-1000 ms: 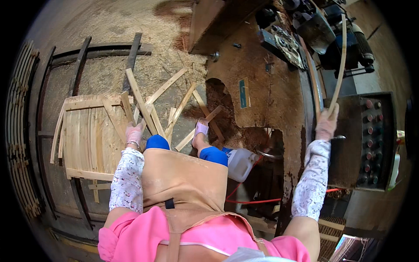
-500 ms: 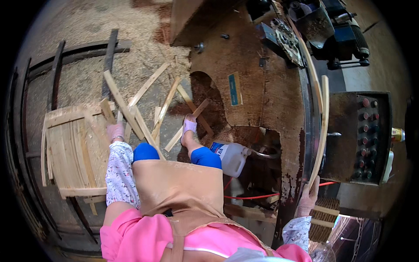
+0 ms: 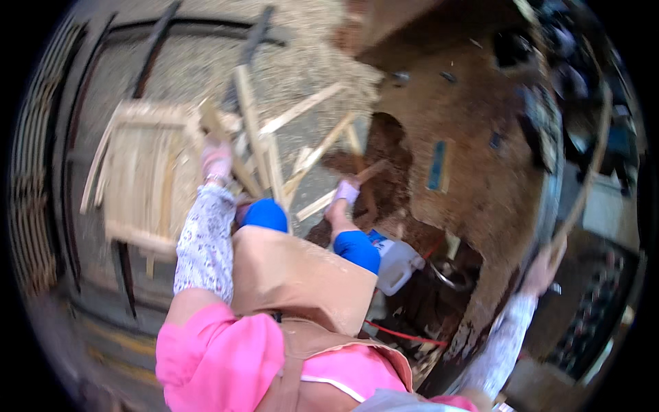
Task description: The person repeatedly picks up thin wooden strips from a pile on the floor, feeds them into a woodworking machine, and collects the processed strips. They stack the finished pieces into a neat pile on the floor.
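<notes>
My right hand (image 3: 544,266), in a pale work glove, is closed round the near end of a long, slightly bowed wooden strip (image 3: 592,180). The strip points away from me along the edge of the brown machine table (image 3: 473,137). On the other side, my gloved left hand (image 3: 217,162) is closed at a short wooden slat (image 3: 214,122), though motion blurs its fingers. That slat lies beside a stack of pale boards (image 3: 147,182) with crosspieces. Several loose slats (image 3: 302,108) lie crisscross on the floor just right of my left hand.
A dark metal rack (image 3: 154,51) runs along the left. Sawdust (image 3: 316,41) covers the far floor. A white plastic jug (image 3: 399,268) stands by my leg, near a red hose (image 3: 405,334). A control box with knobs (image 3: 583,309) is at the right, with blurred machinery (image 3: 563,41) beyond.
The whole view has swung, shifting the scene rightward. My right hand has moved forward with the strip still in it. My left hand has reached farther forward along the short slat.
</notes>
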The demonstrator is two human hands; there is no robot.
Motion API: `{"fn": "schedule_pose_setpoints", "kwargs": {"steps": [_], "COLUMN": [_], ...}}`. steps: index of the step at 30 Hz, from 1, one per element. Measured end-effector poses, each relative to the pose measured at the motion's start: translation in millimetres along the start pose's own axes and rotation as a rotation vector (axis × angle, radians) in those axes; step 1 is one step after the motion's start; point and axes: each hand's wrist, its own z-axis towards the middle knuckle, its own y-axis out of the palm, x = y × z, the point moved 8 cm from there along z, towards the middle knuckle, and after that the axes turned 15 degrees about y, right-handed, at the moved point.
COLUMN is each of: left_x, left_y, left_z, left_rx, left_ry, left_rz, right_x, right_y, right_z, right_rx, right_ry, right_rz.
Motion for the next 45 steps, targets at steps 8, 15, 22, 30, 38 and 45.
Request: {"fn": "schedule_pose_setpoints", "kwargs": {"steps": [8,15,22,30,38,45], "left_x": [-59.4,-23.9,-91.2,88.4,422.1,567.9], "left_y": [-74.9,-49.2,-61.7,-168.8,-178.1,-134.3], "left_z": [45.4,-49.4,-59.4,21.9,-134.8,-280.5], "left_rx": [-0.082,0.032,0.176,0.105,-0.187,-0.228], "left_ry": [-0.182,-0.29,-0.287,0.268,0.421,0.569], "left_rz": [0.049,0.454,0.046,-0.524,-1.98,-2.156], "right_x": [100.0,115.7,8.5,-191.5,-265.1,-158.6], "right_y": [-106.3,-115.7,-0.9,78.7,111.5,-40.6], "right_z": [-201.5,-164.1,30.8,-77.2,-250.4,-227.0], "right_rx": [-0.057,0.108,0.048,-0.152,-1.012,-0.082], "right_ry": [0.488,0.27,-0.026,-0.669,-0.217,-0.542], "right_rz": [0.083,-0.328,-0.05,0.139,0.005,0.055]}}
